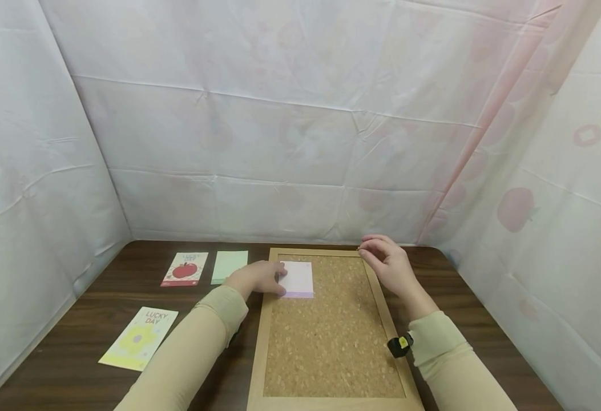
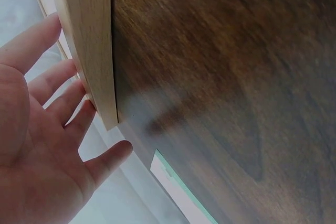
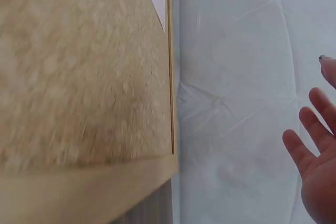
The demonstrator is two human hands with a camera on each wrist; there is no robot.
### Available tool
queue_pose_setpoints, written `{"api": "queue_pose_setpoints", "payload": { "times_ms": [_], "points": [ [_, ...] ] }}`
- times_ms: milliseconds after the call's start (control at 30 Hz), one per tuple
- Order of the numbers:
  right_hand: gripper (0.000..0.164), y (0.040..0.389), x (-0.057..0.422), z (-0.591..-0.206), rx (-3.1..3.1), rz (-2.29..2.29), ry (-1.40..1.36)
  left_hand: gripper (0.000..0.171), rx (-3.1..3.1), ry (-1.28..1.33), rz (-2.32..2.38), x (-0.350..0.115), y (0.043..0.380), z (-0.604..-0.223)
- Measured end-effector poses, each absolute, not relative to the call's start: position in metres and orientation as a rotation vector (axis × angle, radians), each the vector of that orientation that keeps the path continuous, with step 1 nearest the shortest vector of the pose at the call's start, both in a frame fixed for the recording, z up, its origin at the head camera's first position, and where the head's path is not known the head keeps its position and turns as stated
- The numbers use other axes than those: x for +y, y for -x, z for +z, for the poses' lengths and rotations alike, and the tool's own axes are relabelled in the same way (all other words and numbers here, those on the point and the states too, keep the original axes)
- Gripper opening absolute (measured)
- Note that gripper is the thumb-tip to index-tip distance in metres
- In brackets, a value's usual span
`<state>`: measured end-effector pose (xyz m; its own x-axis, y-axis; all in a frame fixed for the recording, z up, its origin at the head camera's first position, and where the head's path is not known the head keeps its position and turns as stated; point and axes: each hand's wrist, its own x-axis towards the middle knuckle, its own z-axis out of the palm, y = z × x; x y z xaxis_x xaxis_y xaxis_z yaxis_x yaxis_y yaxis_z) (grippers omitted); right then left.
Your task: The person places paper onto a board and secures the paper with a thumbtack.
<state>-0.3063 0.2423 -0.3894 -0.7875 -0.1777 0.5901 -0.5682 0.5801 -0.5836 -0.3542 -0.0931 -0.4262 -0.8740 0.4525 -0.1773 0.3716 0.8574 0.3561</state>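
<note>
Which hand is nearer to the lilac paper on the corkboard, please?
Left: the left hand is at the left edge of the lilac paper; the right hand is farther away, across the corkboard to the right.

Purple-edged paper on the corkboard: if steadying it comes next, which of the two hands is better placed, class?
Probably the left hand: it is right at the left edge of the paper. The right hand hovers by the far right corner of the corkboard, apart from the paper.

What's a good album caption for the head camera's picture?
Left hand at the left edge of a note on a corkboard, right hand raised near its far right corner.
</note>
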Motion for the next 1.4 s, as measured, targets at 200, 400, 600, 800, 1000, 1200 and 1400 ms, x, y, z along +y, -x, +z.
{"api": "queue_pose_setpoints", "payload": {
  "times_ms": [200, 400, 600, 800, 1000, 1200, 1400],
  "points": [
    [0.016, 0.318, 0.225, -0.388, -2.385, 1.269, -0.578, 0.06, 2.771, -0.64, 0.47, -0.092, 0.355, -0.426],
    [0.017, 0.33, 0.209, -0.389, -2.377, 1.402, -0.567, 0.059, 2.776, -0.636, 0.479, -0.093, 0.354, -0.427],
    [0.023, 0.34, 0.196, -0.39, -2.363, 1.523, -0.528, 0.059, 2.771, -0.631, 0.486, -0.092, 0.352, -0.427],
    [0.024, 0.348, 0.186, -0.389, -2.353, 1.681, -0.448, 0.06, 2.768, -0.631, 0.478, -0.091, 0.351, -0.427],
    [0.025, 0.356, 0.173, -0.385, -2.35, 1.866, -0.326, 0.061, 2.767, -0.641, 0.489, -0.091, 0.35, -0.428],
    [0.026, 0.368, 0.159, -0.384, -2.364, 2.062, -0.174, 0.062, 2.787, -0.632, 0.48, -0.092, 0.35, -0.427],
    [0.023, 0.377, 0.146, -0.39, -2.419, 2.125, -0.057, 0.068, 2.795, -0.624, 0.481, -0.092, 0.35, -0.428]
  ]
}}
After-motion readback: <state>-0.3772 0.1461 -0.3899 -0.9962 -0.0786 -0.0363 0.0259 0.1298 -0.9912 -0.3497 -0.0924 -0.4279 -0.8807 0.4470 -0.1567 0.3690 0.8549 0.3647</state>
